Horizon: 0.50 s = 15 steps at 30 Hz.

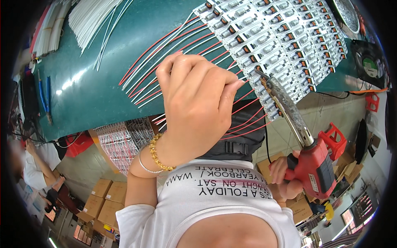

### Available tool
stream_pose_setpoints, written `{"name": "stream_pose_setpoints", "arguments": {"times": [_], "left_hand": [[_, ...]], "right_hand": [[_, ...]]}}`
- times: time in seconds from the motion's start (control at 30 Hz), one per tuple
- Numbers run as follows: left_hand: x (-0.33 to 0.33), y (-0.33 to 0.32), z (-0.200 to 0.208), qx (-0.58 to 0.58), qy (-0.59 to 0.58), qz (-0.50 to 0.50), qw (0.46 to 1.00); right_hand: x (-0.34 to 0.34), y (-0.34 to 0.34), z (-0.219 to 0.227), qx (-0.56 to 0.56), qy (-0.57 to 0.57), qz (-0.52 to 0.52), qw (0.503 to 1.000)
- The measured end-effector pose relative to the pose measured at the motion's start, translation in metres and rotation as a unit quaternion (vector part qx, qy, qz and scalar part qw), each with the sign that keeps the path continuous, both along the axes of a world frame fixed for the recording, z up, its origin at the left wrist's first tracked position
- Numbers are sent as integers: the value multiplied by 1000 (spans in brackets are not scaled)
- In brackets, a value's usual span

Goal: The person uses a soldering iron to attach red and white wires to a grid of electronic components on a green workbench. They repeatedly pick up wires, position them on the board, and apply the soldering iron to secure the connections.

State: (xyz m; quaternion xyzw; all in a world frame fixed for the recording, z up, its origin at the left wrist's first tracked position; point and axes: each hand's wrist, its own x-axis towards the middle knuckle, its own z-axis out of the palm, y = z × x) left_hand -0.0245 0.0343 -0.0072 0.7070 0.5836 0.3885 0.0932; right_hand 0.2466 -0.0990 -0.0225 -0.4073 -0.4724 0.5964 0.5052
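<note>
A panel of joined small circuit boards lies on the green table, each with an orange-and-black part. Red and white wires run from its left edge. My left hand is closed over these wires, its fingertips pinched at a wire beside the panel's lower left edge; the fingers partly hide it. My right hand grips the handle of a red-and-black soldering gun. Its long metal barrel points up and left, with the dark tip at the board edge, close to my left fingertips.
Bundles of white wires lie at the table's far left, near blue-handled tweezers. A small black fan and a round metal tin stand at the right. Below are another wired panel, red stools and cardboard boxes.
</note>
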Motion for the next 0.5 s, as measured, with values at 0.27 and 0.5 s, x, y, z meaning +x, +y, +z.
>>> {"name": "stream_pose_setpoints", "arguments": {"times": [0.27, 0.5], "left_hand": [[0, -1, 1, -20, 19, 3, 1000], [1, 0, 2, -19, 14, 6, 1000]], "right_hand": [[-14, 2, 14, -73, -27, -21, 997], [-15, 7, 17, -38, -60, 4, 997]]}}
